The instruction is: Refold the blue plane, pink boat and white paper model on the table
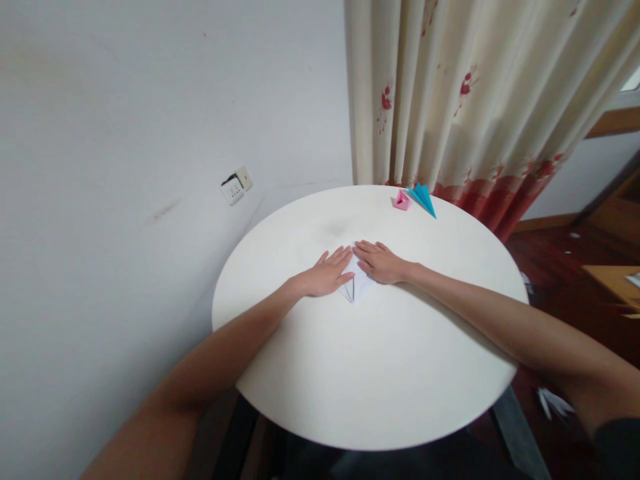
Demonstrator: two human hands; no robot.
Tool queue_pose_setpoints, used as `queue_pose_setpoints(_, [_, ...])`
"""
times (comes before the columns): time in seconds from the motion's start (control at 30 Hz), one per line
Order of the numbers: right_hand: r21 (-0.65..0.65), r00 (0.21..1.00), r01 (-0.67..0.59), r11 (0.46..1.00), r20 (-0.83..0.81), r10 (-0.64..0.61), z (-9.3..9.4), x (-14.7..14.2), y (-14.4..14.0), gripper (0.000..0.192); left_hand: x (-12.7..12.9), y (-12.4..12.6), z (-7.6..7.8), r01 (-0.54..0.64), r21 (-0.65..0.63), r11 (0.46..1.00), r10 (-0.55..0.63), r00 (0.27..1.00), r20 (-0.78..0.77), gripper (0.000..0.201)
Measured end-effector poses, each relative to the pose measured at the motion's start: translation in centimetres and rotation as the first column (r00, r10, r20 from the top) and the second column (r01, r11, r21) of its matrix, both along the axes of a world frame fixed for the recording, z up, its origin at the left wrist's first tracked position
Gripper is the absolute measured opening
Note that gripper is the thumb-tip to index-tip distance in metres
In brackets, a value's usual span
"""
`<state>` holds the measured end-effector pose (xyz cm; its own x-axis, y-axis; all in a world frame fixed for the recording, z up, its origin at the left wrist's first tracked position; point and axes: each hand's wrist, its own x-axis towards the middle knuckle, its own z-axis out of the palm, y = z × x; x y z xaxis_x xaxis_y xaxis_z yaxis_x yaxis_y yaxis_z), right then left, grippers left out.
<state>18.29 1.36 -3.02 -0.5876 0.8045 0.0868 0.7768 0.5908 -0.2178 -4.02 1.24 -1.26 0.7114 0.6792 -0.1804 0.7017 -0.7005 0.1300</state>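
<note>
A folded sheet of white paper (363, 288) lies flat near the middle of the round white table (320, 380), with a crease line running down its centre. My left hand (327, 272) rests on its left part, palm down with the fingers stretched out. On the right part lies my right hand (381, 261), also flat with extended fingers. The fingertips of both hands come close together at the paper's far end. Much of the sheet is hidden under the hands.
Toward the table's far edge sit a pink folded paper piece (401, 201) and a blue paper plane (423, 199). A patterned curtain (450, 100) hangs behind them. The wall on the left carries a power socket (233, 191). White papers (554, 403) lie on the floor at right.
</note>
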Motion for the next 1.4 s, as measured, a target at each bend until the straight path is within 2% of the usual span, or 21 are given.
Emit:
queue_pose_setpoints(0.33, [0.002, 0.996, 0.085, 0.996, 0.007, -0.085, -0.1, -0.4, 0.0, 0.061, 0.6, -1.6, 0.2, 0.039, 0.012, 0.999, -0.039, 0.999, -0.013, 0.084])
queue_pose_setpoints(0.5, [-0.001, 0.996, 0.09, 0.996, 0.027, -0.089, 0.0, -0.5, -0.2, 0.061, 0.9, -2.2, 0.5, 0.063, 0.04, 0.997, -0.062, 0.998, -0.032, 0.084])
queue_pose_setpoints(0.7, [-0.008, 0.996, 0.088, 0.996, 0.004, -0.088, 0.0, -0.2, 0.2, 0.059, 0.8, -2.3, 1.1, 0.068, 0.015, 0.998, -0.068, 0.997, -0.029, 0.086])
queue_pose_setpoints(0.77, [-0.028, 0.997, 0.069, 0.997, -0.024, -0.07, 0.2, 0.3, 0.6, 0.058, 0.7, -2.2, 1.0, 0.069, 0.012, 0.998, -0.069, 0.997, -0.021, 0.086])
queue_pose_setpoints(0.97, [-0.033, 0.993, -0.109, 0.993, -0.045, 0.108, 0.5, 2.1, 1.7, 0.06, 0.1, -1.6, 0.5, 0.115, -0.024, 0.993, -0.115, 0.993, 0.005, 0.087])
queue_pose_setpoints(1.07, [-0.032, 0.998, -0.065, 0.997, -0.013, 0.065, 0.3, 2.1, 1.8, 0.062, -0.1, -1.4, 0.5, 0.132, -0.045, 0.99, -0.131, 0.991, 0.01, 0.086])
queue_pose_setpoints(1.23, [-0.004, 0.997, 0.08, 0.997, 0.004, -0.08, -0.1, 1.6, 2.4, 0.064, -0.1, -1.6, 1.1, 0.145, -0.069, 0.987, -0.145, 0.989, -0.001, 0.085])
queue_pose_setpoints(1.33, [0.024, 0.986, 0.165, 0.986, -0.035, -0.164, -0.3, 1.7, 2.9, 0.064, 0.1, -1.7, 1.1, 0.145, -0.072, 0.987, -0.146, 0.989, -0.009, 0.082])
queue_pose_setpoints(1.4, [0.006, 0.982, 0.175, 0.985, -0.069, -0.174, -0.4, 1.9, 3.1, 0.064, 0.2, -1.9, 1.0, 0.13, -0.062, 0.99, -0.131, 0.991, -0.009, 0.08])
